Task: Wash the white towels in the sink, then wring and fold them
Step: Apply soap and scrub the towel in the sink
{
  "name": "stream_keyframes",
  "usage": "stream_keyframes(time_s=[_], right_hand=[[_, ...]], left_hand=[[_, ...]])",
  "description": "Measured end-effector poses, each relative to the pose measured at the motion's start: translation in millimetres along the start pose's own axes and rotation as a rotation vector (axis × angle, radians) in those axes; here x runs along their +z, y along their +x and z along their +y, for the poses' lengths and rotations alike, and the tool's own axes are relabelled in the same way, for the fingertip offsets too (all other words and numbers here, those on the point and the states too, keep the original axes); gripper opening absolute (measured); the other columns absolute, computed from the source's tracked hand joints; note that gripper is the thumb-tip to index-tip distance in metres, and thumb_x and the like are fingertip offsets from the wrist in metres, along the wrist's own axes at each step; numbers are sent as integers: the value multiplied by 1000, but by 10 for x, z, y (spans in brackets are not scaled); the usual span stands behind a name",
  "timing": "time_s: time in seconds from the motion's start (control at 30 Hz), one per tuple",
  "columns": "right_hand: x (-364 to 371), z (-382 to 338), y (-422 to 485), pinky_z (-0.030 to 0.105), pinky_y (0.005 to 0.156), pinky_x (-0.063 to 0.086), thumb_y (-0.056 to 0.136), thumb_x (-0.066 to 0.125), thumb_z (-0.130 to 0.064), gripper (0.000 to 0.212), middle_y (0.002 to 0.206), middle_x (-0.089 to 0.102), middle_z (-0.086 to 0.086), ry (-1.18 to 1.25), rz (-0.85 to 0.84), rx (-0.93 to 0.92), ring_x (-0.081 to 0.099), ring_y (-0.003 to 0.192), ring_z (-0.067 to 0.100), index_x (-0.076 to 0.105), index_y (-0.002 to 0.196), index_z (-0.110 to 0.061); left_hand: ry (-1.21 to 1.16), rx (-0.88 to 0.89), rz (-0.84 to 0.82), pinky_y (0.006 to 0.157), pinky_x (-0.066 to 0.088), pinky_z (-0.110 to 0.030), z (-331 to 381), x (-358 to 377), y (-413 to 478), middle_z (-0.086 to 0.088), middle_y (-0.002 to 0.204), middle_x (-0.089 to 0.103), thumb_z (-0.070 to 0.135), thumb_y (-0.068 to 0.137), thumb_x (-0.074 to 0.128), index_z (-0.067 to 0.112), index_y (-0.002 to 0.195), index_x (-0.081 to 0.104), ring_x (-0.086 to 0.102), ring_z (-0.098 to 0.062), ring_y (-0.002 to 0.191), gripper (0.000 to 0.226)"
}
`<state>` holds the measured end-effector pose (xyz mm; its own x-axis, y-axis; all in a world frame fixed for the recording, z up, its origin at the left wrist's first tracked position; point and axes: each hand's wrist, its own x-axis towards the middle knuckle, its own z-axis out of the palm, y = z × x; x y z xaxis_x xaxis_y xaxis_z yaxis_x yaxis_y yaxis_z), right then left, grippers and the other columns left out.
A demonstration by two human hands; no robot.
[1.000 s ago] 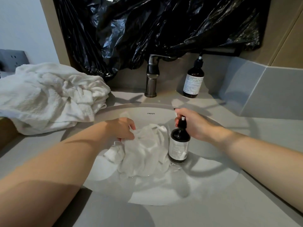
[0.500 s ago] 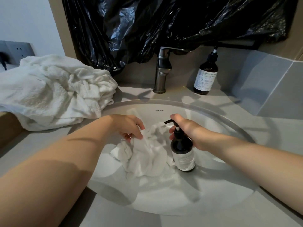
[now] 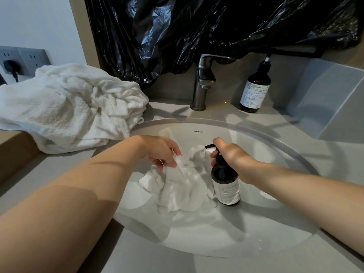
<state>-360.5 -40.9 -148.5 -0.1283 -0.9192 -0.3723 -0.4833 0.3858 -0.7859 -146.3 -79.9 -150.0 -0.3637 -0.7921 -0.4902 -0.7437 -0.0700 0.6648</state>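
Observation:
A crumpled white towel (image 3: 180,184) lies in the basin of the sink (image 3: 256,134). My left hand (image 3: 161,152) pinches its upper fold and holds it up a little. A dark pump bottle (image 3: 225,184) stands in the basin just right of the towel, its spout pointing left over the cloth. My right hand (image 3: 232,156) is wrapped round the bottle's neck, with a finger on top of the pump head. A heap of white towels (image 3: 69,107) rests on the counter to the left of the sink.
A metal faucet (image 3: 202,83) stands behind the basin. A second dark pump bottle (image 3: 255,89) sits on the counter at the back right. A black plastic sheet (image 3: 197,26) hangs over the back wall. Wall sockets (image 3: 21,58) are at the far left.
The pump bottle has tilted slightly and its spout now points over the towel. My left hand keeps its hold on the towel. The view has shifted closer and to the left.

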Motion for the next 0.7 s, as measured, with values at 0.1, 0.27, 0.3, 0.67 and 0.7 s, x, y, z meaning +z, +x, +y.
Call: stream_keyframes(time_s=[0.1, 0.27, 0.3, 0.67, 0.7], right_hand=[[7, 8, 7, 29, 68, 39, 92, 39, -43, 44, 88, 67, 7, -12, 3, -16, 55, 78, 22, 65, 94, -8], [27, 2, 4, 34, 74, 38, 93, 37, -42, 39, 98, 63, 10, -52, 5, -16, 53, 87, 26, 62, 88, -12], [27, 14, 7, 34, 76, 39, 93, 38, -43, 39, 97, 63, 10, -48, 9, -11, 53, 87, 27, 61, 87, -12], [-51, -51, -98, 39, 83, 38, 93, 42, -54, 45, 90, 55, 4, -81, -11, 21, 51, 95, 26, 54, 93, -11], [-40, -53, -95, 39, 82, 38, 94, 41, -53, 46, 97, 58, 7, -99, -10, 8, 52, 97, 27, 55, 98, -9]], left_hand=[[47, 5, 27, 63, 55, -20, 27, 29, -21, -5, 92, 54, 2, 89, 66, 16, 119, 56, 57, -13, 71, 35], [100, 6, 54, 67, 56, -21, 48, 93, -27, -4, 89, 53, 5, 89, 68, 17, 122, 56, 58, -15, 72, 37], [120, 6, 64, 68, 56, -21, 54, 109, -20, -5, 91, 54, 6, 89, 69, 18, 121, 55, 58, -16, 73, 37], [181, 2, 81, 79, 57, -28, 28, 195, 53, -5, 90, 55, 13, 87, 72, 19, 125, 54, 61, -23, 80, 42], [189, 12, 85, 77, 56, -27, 32, 209, 47, -3, 88, 54, 13, 87, 72, 19, 124, 54, 61, -22, 79, 42]])
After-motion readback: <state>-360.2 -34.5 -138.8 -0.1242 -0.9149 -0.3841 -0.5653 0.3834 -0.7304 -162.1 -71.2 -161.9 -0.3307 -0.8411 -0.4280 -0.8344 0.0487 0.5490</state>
